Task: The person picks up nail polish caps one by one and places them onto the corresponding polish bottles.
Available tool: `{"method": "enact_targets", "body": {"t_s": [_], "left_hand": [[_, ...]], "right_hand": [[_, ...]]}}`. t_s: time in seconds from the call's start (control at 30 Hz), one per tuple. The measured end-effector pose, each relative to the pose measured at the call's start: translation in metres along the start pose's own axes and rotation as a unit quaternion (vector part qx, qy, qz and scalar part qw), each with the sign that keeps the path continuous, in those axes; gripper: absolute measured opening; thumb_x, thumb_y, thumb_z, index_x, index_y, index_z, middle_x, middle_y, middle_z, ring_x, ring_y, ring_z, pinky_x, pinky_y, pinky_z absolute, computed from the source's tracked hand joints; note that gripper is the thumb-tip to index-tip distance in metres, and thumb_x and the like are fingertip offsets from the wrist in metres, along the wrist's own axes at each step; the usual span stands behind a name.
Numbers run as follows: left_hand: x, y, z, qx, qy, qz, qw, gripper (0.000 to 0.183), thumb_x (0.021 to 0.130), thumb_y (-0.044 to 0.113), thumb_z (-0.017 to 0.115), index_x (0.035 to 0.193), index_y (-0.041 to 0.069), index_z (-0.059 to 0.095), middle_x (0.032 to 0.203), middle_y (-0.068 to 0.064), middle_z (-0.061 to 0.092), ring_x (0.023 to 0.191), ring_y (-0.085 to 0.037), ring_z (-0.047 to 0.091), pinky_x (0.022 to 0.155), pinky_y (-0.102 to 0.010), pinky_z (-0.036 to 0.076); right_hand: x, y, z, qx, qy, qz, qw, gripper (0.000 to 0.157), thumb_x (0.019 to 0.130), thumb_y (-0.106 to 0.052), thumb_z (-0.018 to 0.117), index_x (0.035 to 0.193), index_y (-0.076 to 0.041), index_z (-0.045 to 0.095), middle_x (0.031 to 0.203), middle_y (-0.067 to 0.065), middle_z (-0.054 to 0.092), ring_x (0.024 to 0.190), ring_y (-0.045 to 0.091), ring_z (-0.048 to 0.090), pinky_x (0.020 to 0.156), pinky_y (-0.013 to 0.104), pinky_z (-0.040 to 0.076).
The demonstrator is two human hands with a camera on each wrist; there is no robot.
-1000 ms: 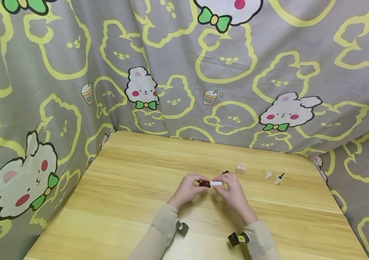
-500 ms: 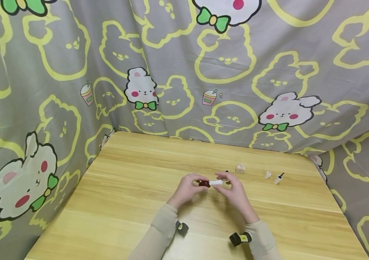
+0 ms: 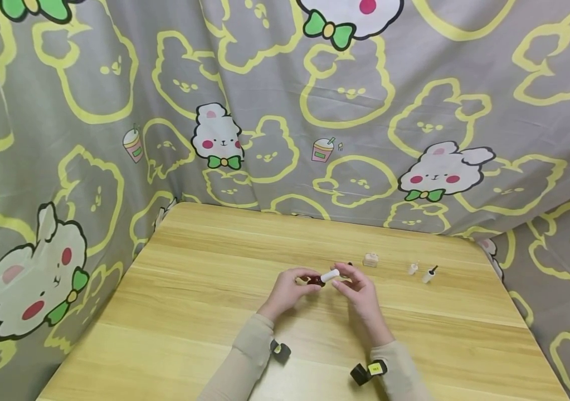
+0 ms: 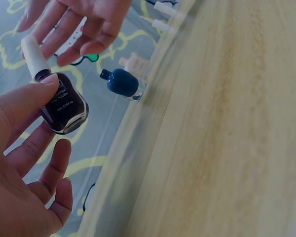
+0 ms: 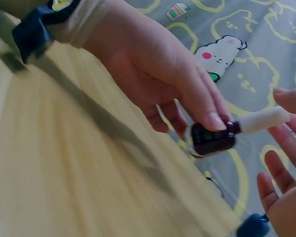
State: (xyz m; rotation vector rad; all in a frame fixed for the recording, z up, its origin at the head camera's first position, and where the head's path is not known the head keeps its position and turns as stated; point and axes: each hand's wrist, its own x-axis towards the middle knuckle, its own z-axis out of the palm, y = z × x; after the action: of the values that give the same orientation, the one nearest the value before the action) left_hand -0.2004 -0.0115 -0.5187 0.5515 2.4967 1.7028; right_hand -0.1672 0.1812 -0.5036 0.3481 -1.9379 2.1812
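My left hand [image 3: 287,292] pinches a dark red nail polish bottle [image 4: 64,103] between thumb and fingers, above the table. A white cap [image 4: 35,57] sits on the bottle's neck and points up and away from that hand. Around the cap's free end, my right hand [image 3: 360,292] has its thumb and fingers spread apart. The thumb stands clear of the cap [image 5: 264,120] in the right wrist view; whether a finger touches it I cannot tell. Behind the right hand stands a dark blue polish bottle [image 4: 121,82] with an uncovered neck, mostly hidden in the head view.
A pale pink bottle [image 3: 371,259] stands farther back on the wooden table [image 3: 204,267]. To its right are two white caps, one with a pale brush [image 3: 413,269] and one with a dark brush [image 3: 429,274], brushes pointing up. A patterned curtain [image 3: 264,139] borders the table.
My right hand held the white cap in line with the bottle; its fingers have since spread off it. The cap now tilts more upward. The left hand keeps its hold.
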Motion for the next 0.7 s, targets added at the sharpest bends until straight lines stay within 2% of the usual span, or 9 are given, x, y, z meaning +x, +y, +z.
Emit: {"method": "enact_targets", "body": {"t_s": [0.1, 0.27, 0.47, 0.7], "left_hand": [[0.0, -0.001, 0.0, -0.002, 0.0, 0.001, 1.0, 0.028, 0.081, 0.026, 0.078, 0.109, 0.02, 0.074, 0.109, 0.004, 0.074, 0.099, -0.013, 0.063, 0.082, -0.03, 0.051], [0.0, 0.0, 0.0, -0.008, -0.003, -0.003, 1.0, 0.028, 0.081, 0.023, 0.078, 0.109, 0.02, 0.074, 0.109, 0.003, 0.074, 0.098, -0.014, 0.063, 0.08, -0.027, 0.05], [-0.001, 0.003, 0.0, 0.004, -0.009, 0.002, 1.0, 0.029, 0.08, 0.023, 0.079, 0.109, 0.021, 0.074, 0.11, 0.002, 0.074, 0.098, -0.014, 0.063, 0.082, -0.031, 0.051], [-0.002, 0.005, 0.0, 0.019, -0.01, 0.004, 0.9998, 0.029, 0.08, 0.023, 0.079, 0.109, 0.021, 0.074, 0.111, 0.001, 0.073, 0.1, -0.015, 0.063, 0.087, -0.04, 0.05]], "right_hand": [[-0.001, 0.003, 0.006, 0.042, 0.014, 0.027, 0.999, 0.041, 0.084, 0.011, 0.064, 0.124, 0.016, 0.053, 0.109, -0.01, 0.073, 0.106, 0.004, 0.062, 0.086, 0.018, 0.049], [-0.004, 0.007, 0.012, 0.063, 0.039, 0.072, 0.995, 0.041, 0.087, 0.005, 0.064, 0.126, 0.01, 0.055, 0.111, -0.011, 0.073, 0.111, 0.007, 0.063, 0.093, 0.022, 0.048], [-0.005, 0.01, 0.014, 0.051, 0.069, 0.082, 0.993, 0.031, 0.087, 0.001, 0.066, 0.118, 0.002, 0.065, 0.102, -0.012, 0.075, 0.102, 0.005, 0.067, 0.09, 0.022, 0.051], [-0.004, 0.011, 0.015, 0.026, 0.096, 0.085, 0.991, 0.027, 0.085, 0.002, 0.069, 0.11, 0.009, 0.064, 0.094, -0.013, 0.076, 0.092, 0.004, 0.069, 0.081, 0.02, 0.053]]}}
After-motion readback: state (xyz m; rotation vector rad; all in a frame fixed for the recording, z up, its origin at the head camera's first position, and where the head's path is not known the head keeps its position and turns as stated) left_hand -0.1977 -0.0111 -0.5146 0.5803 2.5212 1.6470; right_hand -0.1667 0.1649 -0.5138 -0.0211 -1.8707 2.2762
